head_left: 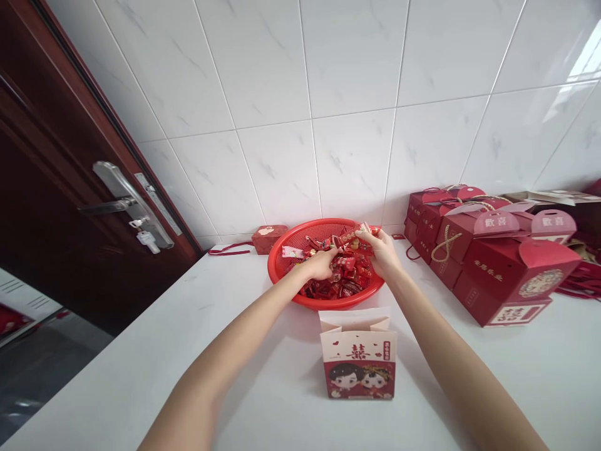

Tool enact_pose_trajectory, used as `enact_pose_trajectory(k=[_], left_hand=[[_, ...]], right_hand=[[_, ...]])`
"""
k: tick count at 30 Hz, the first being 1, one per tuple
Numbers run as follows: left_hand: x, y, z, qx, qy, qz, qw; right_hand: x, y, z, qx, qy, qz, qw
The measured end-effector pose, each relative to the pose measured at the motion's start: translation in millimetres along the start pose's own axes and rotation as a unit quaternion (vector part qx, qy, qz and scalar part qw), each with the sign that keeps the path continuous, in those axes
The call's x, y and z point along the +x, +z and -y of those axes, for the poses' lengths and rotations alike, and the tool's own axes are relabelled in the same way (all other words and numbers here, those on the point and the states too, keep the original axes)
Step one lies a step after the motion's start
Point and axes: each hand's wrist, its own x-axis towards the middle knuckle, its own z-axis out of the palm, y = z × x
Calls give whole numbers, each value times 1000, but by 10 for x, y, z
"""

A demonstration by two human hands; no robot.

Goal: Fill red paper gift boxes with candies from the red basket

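Observation:
A red plastic basket (277, 257) holds many small wrapped candies (345, 288), mostly red. My left hand (322, 265) reaches in over its middle, fingers curled down among the wrappers; what they grip, if anything, is hidden. At the basket's right side, my right hand (382, 252) is closed with thumb and fingers on a red wrapped candy (348, 238). Nearer to me stands an open paper gift box (359, 369), white above and red below, with two cartoon faces and its top flaps up. Neither hand touches this box.
Several closed red gift boxes (493, 269) with cord handles stand in rows at the right. A small red box (266, 240) and a dark red ribbon (230, 249) lie behind the basket. White tiles (277, 163) back the white table (188, 326); a brown door (61, 163) is left.

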Motion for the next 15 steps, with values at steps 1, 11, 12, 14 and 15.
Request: enact_pose_trajectory(k=[1,11,12,14,15], left_hand=[[2,-24,24,-22,4,-17,1000],[-240,-218,153,-262,41,-212,941],[-299,-208,142,-297,47,-227,926],[-431,-186,105,-375,59,-257,889],[-502,-179,78,-410,64,-269,869]], right_hand=[[-2,1,1,1,-1,0,1000],[13,24,52,22,21,27,999],[17,20,80,24,32,36,999],[5,15,176,34,53,56,996],[-18,17,244,39,62,70,995]])
